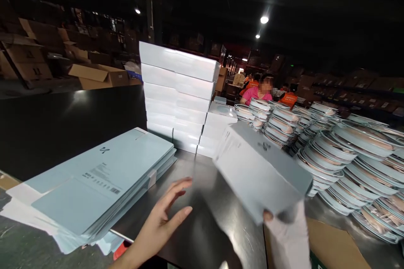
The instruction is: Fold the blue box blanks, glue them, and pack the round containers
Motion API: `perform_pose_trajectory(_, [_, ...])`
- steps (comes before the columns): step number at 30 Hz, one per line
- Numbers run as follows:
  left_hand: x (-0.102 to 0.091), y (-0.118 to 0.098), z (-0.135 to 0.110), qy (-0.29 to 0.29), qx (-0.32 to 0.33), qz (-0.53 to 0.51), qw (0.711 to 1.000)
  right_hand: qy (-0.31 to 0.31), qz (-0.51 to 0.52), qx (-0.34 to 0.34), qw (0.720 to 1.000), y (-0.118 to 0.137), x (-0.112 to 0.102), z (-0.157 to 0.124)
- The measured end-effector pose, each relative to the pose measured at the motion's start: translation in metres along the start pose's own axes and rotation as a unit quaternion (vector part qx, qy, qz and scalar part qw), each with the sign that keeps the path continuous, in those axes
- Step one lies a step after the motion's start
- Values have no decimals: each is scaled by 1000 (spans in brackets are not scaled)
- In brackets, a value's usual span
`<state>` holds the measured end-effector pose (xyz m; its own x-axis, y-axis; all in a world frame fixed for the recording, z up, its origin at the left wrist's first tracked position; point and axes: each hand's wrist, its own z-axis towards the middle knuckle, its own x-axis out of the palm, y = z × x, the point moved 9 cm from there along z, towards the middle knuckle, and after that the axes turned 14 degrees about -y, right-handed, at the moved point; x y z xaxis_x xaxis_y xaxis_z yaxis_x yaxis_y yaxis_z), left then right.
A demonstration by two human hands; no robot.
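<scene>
My right hand (288,229), mostly hidden under a white sleeve or glove, grips the near corner of a pale blue-grey box (261,168) and holds it tilted above the dark table (202,222). A thumb tip shows at the box's lower edge. My left hand (164,218) hovers over the table with fingers stretched out and apart, holding nothing. It lies between the held box and a stack of flat, unfolded pale blue cartons (101,180) at the left.
A tall stack of white closed boxes (178,96) stands at the table's far side. Many stacked round trays (341,151) fill the right. A brown cardboard piece (334,243) lies at the lower right. Another person in a pink top (259,92) works behind.
</scene>
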<state>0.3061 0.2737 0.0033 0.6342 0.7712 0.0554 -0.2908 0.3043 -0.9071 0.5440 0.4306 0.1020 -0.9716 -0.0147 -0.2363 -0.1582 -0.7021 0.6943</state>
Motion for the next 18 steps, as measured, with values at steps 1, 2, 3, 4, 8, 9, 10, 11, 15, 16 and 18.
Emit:
perform_pose_trajectory(1, [-13, -5, 4, -5, 23, 38, 999, -30, -28, -12, 999, 6, 1, 29])
perform_pose_trajectory(2, [-26, -9, 7, -13, 43, 70, 997, -52, -63, -28, 996, 12, 6, 61])
perform_pose_trajectory(3, [-41, -13, 9, -27, 61, 96, 993, -65, -111, -58, 990, 21, 16, 92])
perform_pose_trajectory(4, [-54, -16, 10, -46, 75, 114, 990, -58, -156, -93, 982, 31, 32, 123])
perform_pose_trajectory(8, [-85, -27, 7, -95, 95, 140, 981, 48, -243, -233, 940, 57, 128, 205])
perform_pose_trajectory(9, [-87, -28, 5, -99, 95, 143, 980, 72, -257, -250, 931, 56, 151, 215])
perform_pose_trajectory(10, [-89, -29, 4, -101, 94, 148, 979, 92, -271, -260, 922, 53, 171, 222])
perform_pose_trajectory(11, [-92, -30, 3, -100, 96, 154, 978, 108, -284, -265, 915, 49, 188, 226])
perform_pose_trajectory(15, [-115, -42, 10, -81, 154, 233, 957, 147, -313, -255, 903, 38, 216, 222])
perform_pose_trajectory(16, [-125, -45, 17, -75, 165, 272, 945, 148, -312, -255, 903, 43, 211, 216])
perform_pose_trajectory(18, [-148, -45, 40, -53, 159, 372, 913, 144, -299, -259, 907, 59, 191, 194])
